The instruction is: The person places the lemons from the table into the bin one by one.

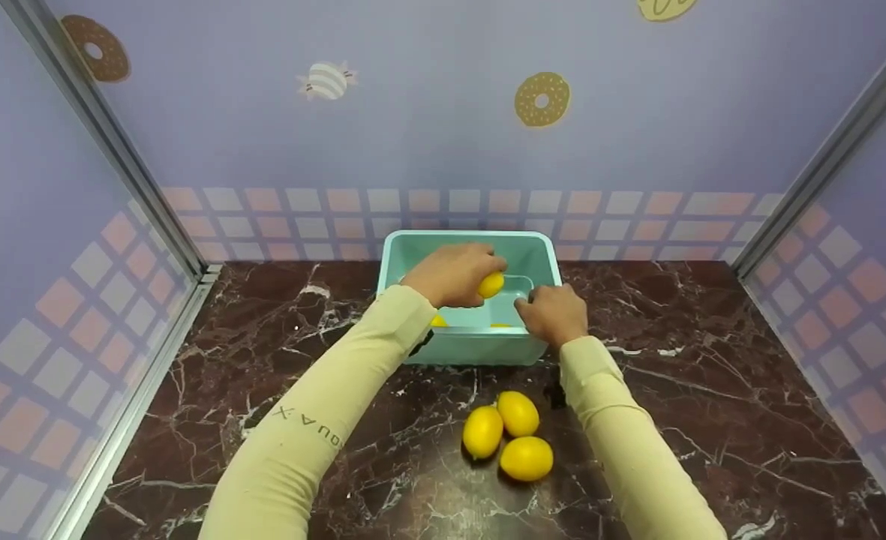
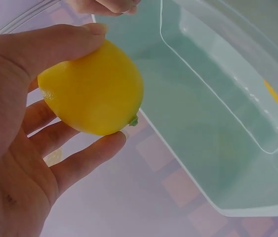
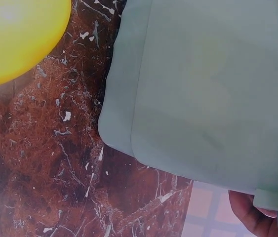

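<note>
My left hand grips a yellow lemon above the inside of a pale green plastic bin. In the left wrist view the thumb lies over the top of this lemon, fingers beneath, its green stem tip showing. At the bin's right front corner, my right hand holds the rim, with fingers curled under the edge in the right wrist view. Inside the bin, parts of a lemon at the left and another lemon by the front wall are visible; the front wall hides the rest.
Three lemons lie close together on the dark marbled tabletop in front of the bin: a left lemon, a back lemon and a front lemon. Behind the bin rises a lilac wall, with side walls at left and right.
</note>
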Available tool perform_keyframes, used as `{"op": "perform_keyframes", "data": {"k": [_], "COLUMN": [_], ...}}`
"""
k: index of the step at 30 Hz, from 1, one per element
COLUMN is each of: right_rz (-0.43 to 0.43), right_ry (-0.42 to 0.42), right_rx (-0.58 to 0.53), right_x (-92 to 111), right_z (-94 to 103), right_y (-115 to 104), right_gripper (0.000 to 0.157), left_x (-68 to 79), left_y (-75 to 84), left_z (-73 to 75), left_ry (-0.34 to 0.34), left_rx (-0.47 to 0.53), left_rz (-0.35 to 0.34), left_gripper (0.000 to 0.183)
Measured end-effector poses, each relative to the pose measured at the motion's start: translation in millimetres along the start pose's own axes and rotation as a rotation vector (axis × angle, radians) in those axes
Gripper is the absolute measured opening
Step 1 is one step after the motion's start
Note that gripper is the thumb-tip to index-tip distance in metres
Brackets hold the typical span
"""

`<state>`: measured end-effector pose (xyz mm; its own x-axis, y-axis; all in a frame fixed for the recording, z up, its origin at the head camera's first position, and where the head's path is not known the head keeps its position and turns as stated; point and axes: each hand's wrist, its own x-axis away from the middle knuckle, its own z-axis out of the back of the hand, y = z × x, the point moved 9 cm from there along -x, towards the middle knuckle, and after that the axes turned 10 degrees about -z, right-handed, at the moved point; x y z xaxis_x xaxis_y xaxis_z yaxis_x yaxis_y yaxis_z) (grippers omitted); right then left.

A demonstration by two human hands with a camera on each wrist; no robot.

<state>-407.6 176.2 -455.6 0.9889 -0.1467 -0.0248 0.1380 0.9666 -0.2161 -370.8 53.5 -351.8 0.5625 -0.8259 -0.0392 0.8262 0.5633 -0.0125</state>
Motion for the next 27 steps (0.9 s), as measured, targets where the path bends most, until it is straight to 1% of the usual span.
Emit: {"op": "perform_keyframes", "data": {"k": [6,11,18,27], "right_rz": [0.000,0.005,-0.004,-0.006], "right_ry": [-0.005,0.003,0.012,0.004], "right_rx": [0.006,0.003,-0.004,0.000], "right_x": [-0.6,-0.4,-1.0,-2.0], "right_z": [-0.7,0.3,1.1,-2.1], "right_y": [0.9,1.1,1.9,1.5], "right_gripper": [0.047,0.047,0.046,0.047], "left_x": [-5.2,-8.8,-10.0,-11.0], "left_y": [-1.6,-6.1,-10.6,-12.6], "left_z": [-0.3,-0.5,-3.6,-2.4], "left_ry": [-0.001,-0.010,-0.023,-0.023], "left_rx": [-0.008,-0.019,-0.026,-0.016], "left_rz": [0.009,0.027,0.039,0.057], "left_gripper": [0.036,0.038,0.038,0.036]}}
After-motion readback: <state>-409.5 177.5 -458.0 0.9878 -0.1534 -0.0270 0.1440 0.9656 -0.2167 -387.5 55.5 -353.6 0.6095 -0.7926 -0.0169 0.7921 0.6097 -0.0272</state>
